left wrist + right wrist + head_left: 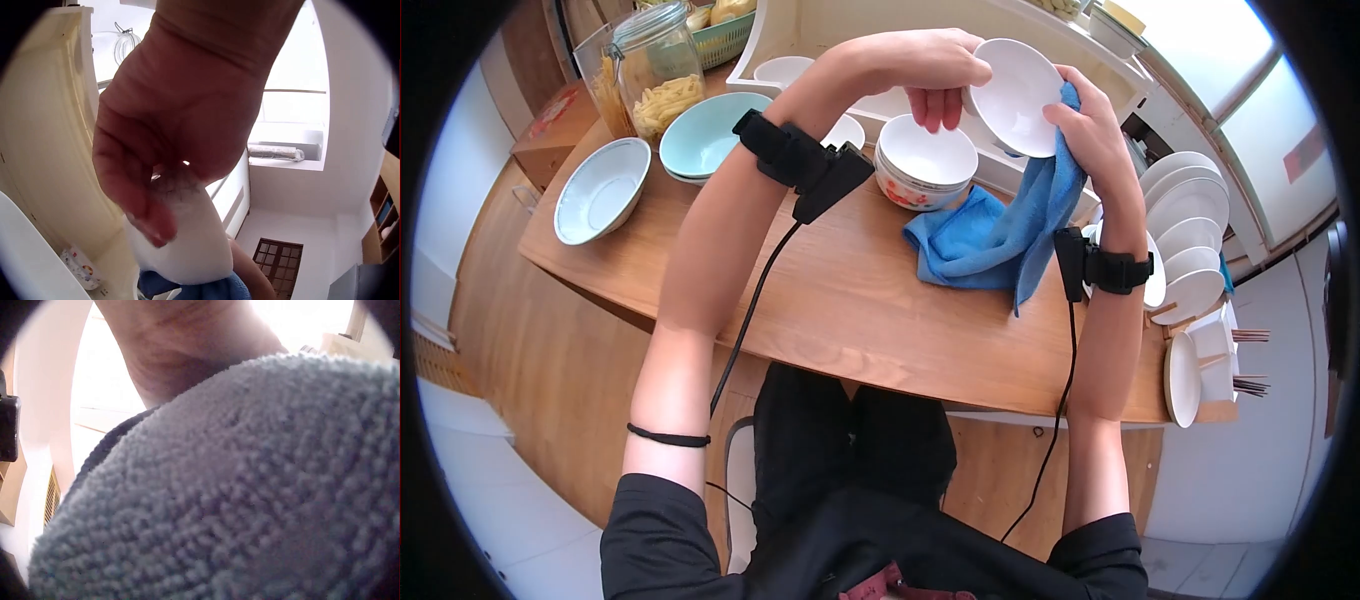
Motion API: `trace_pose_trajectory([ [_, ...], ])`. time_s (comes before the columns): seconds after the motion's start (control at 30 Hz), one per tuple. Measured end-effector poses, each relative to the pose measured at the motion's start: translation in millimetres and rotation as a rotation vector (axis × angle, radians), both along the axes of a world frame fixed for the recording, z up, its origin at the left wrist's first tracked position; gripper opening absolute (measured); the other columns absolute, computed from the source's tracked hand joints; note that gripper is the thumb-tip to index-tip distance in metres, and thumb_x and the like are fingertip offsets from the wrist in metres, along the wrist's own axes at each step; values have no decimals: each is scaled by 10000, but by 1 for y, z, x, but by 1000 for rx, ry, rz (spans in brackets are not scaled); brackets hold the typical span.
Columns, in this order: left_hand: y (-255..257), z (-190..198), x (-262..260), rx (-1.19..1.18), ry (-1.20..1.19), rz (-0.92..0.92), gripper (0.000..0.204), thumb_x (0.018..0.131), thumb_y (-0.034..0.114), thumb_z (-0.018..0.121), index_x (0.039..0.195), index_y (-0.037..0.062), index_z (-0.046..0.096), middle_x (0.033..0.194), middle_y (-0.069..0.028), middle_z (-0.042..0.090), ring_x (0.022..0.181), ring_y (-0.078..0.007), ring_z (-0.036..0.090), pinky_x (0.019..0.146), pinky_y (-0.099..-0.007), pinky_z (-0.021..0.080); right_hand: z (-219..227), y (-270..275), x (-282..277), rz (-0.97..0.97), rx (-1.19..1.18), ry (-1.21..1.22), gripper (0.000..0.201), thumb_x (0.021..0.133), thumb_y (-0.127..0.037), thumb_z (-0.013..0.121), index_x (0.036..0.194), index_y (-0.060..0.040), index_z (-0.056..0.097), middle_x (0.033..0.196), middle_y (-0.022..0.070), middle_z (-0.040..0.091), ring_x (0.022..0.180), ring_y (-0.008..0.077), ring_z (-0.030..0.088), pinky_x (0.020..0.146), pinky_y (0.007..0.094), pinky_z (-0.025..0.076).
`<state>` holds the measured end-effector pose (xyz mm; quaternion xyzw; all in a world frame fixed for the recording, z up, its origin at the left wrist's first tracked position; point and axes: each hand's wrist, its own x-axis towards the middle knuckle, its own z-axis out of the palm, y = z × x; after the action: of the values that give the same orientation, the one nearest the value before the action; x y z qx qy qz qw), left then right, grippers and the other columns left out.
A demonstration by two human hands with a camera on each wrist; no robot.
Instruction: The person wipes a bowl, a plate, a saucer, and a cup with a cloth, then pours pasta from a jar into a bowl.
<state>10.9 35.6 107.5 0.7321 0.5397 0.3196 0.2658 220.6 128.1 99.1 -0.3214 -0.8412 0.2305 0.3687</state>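
Between my hands a white bowl (1018,95) is held up, tilted with its inside towards the head camera. My left hand (935,72) pinches its left rim, the thumb over the edge; the left wrist view shows the bowl's white outside (181,240) below the fingers. My right hand (1090,125) grips the opposite rim through a blue cloth (1055,205). That cloth hangs down onto the table and fills most of the right wrist view, hiding the right fingers there. Behind and below the bowl stands a stack of white bowls (927,150) with a red floral pattern.
Pale blue bowls (715,130) and a rimmed white bowl (603,190) stand on the left of the wooden table (850,310). Behind them is a glass jar of pasta (662,85). White plates (1190,200) stand in a rack at right, near a chopstick holder (1220,350).
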Motion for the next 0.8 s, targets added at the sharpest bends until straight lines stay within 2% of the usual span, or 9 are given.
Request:
trace_pose_trajectory([
  [0.07,8,-4,-6,13,14,35,405,818,141,424,1148,-77,513,578,-57,568,405,-121,546,355,-227,452,-1,1,-2,24,37,-20,486,730,-61,528,1205,25,575,961,157,650,884,240,622,831,311,478],
  [0.3,7,-7,-14,-37,147,-84,491,785,89,450,1243,-69,527,570,-30,501,385,-94,454,316,-240,364,-4,-8,-4,217,106,-221,402,757,-66,520,1143,31,582,982,234,658,934,331,637,872,374,481],
  [0.4,6,-7,-13,-87,204,-108,511,847,149,477,1320,-42,493,600,-53,526,404,-95,480,328,-237,381,-4,-9,-6,275,105,-270,394,756,-59,521,1134,35,586,967,228,659,915,330,639,864,371,485],
  [0.47,7,-8,-11,17,137,-41,504,926,333,531,1258,-46,520,618,-75,540,417,-109,504,347,-241,415,-1,-7,-3,209,128,-222,384,754,-50,527,1124,25,601,949,190,668,878,291,645,836,345,492],
  [0.5,9,-7,-9,20,136,-41,504,926,333,531,1258,-46,520,618,-75,540,417,-109,504,347,-241,415,-1,-4,-1,208,130,-223,384,754,-50,527,1124,25,601,949,190,668,878,291,645,836,345,492],
  [0.6,11,-3,-2,269,146,40,634,954,551,478,1150,-52,499,632,-53,549,494,-134,596,415,-250,497,3,6,8,90,-81,-9,434,757,-57,555,1180,33,586,920,123,649,827,192,627,775,292,497],
  [0.7,7,-5,14,244,85,66,628,970,515,468,1232,-54,425,637,-50,555,512,-137,619,423,-248,508,3,8,8,-8,-129,169,466,758,-71,574,1206,55,559,929,128,639,817,189,621,756,286,498],
  [0.73,8,-4,17,222,32,76,558,976,381,471,1313,-48,351,634,-56,559,483,-136,605,405,-238,497,4,4,7,1,-152,183,466,761,-77,578,1207,57,556,946,128,637,826,194,621,756,281,496],
  [0.8,8,-4,14,229,27,110,533,959,304,455,1343,-46,335,627,-54,554,472,-132,596,402,-232,490,5,5,4,1,-95,141,456,768,-82,576,1203,54,558,943,130,637,829,196,622,762,285,497],
])
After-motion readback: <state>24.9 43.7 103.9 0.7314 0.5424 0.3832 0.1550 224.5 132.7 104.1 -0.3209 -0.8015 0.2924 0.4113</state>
